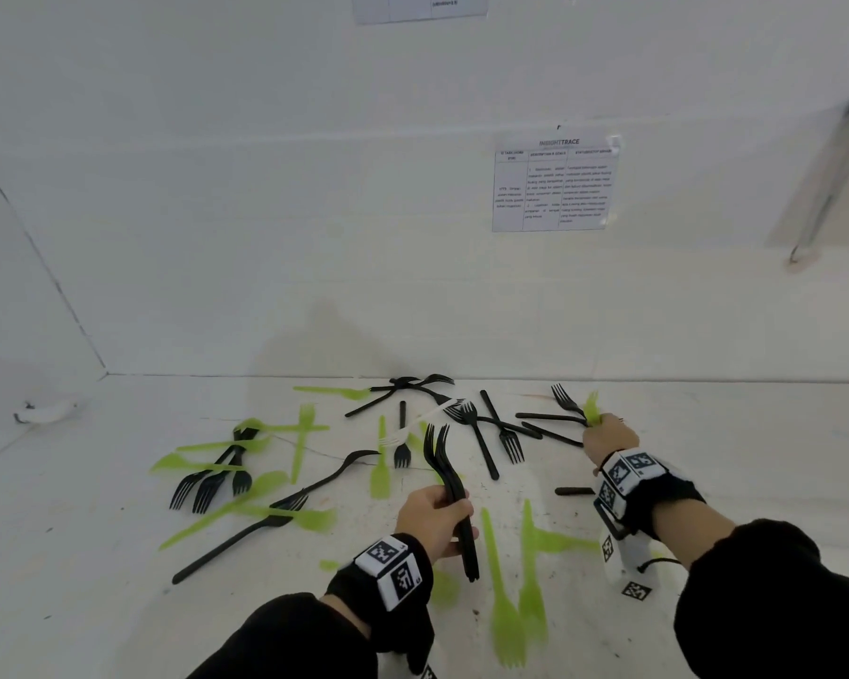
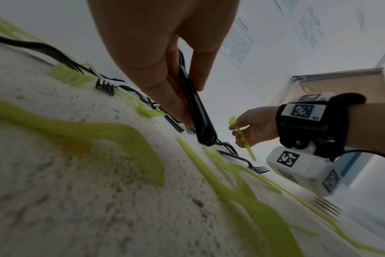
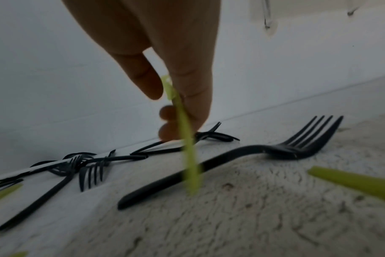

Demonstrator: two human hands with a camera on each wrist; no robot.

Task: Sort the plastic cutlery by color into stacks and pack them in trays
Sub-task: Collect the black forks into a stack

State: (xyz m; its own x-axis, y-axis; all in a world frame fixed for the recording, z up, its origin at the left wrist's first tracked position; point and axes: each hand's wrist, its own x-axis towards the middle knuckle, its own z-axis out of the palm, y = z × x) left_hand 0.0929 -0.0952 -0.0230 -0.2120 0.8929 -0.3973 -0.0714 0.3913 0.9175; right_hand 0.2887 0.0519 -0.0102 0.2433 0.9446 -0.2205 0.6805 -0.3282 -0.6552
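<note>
My left hand grips a small stack of black forks by the handles, tines pointing up and away; the left wrist view shows the same black stack between thumb and fingers. My right hand pinches one green fork above the table at the right, handle hanging down as the green fork in the right wrist view. Loose black forks and green forks lie scattered over the white table.
A white wall with a taped paper sheet rises right behind the table. Two green forks lie close in front between my arms. A black fork lies just under my right hand. No tray shows in any view.
</note>
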